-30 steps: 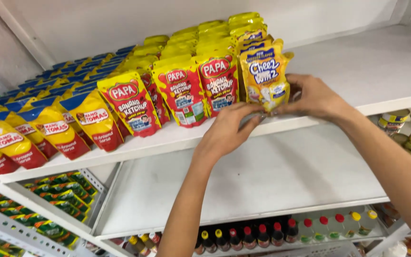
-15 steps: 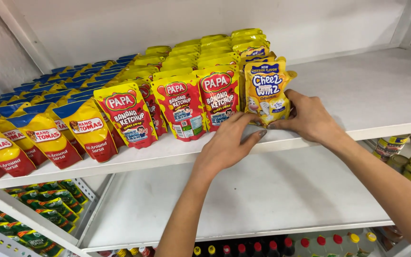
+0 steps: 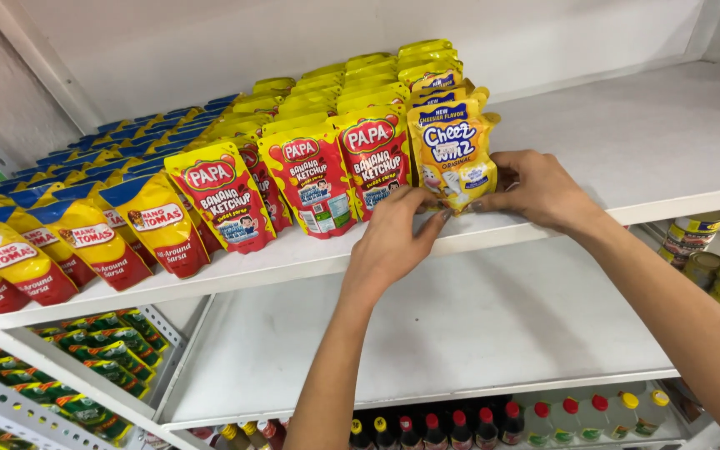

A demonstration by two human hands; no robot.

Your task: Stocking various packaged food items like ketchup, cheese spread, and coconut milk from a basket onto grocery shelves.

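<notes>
Where the white shelf (image 3: 627, 142) runs across the view, its left and middle parts are taken up by rows of upright pouches, while its right part is left bare. Blue-and-yellow sauce pouches (image 3: 85, 237) are lined up at the left, and red-and-yellow ketchup pouches (image 3: 302, 179) are ranked beside them. At the right end of the front row, close to the shelf's front edge, a yellow cheese-spread pouch (image 3: 452, 154) is stood upright, just beside the last ketchup pouch. Its lower corners are pinched from both sides: the left hand (image 3: 393, 242) is closed with its fingertips on the bottom left corner, and the right hand (image 3: 543, 187) is closed on the bottom right edge. Below, dark bottles with coloured caps (image 3: 493, 421) are seen on a lower shelf.
</notes>
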